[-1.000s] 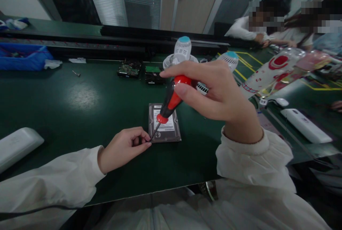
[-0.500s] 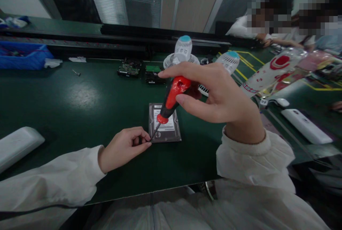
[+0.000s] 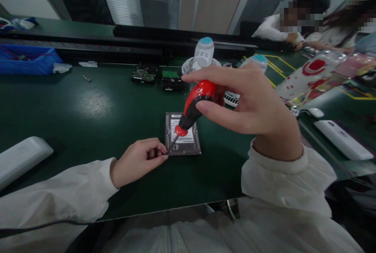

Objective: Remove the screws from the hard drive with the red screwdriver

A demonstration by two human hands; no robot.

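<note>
A silver hard drive [image 3: 192,149] with a white label lies flat on the green table. My right hand [image 3: 243,100] is closed around the red and black handle of a screwdriver [image 3: 192,110], which slants down over the drive. Its thin shaft ends at the drive's near left corner. There, the thumb and fingertips of my left hand [image 3: 143,157] are pinched together beside the screwdriver's tip. What exactly they hold between them is too small to make out.
Two more drives with bare circuit boards, one [image 3: 145,73] left of the other [image 3: 172,80], lie farther back. White fans [image 3: 203,55] stand behind my right hand. A blue bin [image 3: 29,61] is at far left, a white case [image 3: 26,159] nearer. People sit at back right.
The screwdriver handle has turned in my right hand, so more of its black side faces me. My left hand keeps its pinch at the drive's corner. The whole view has shifted slightly.
</note>
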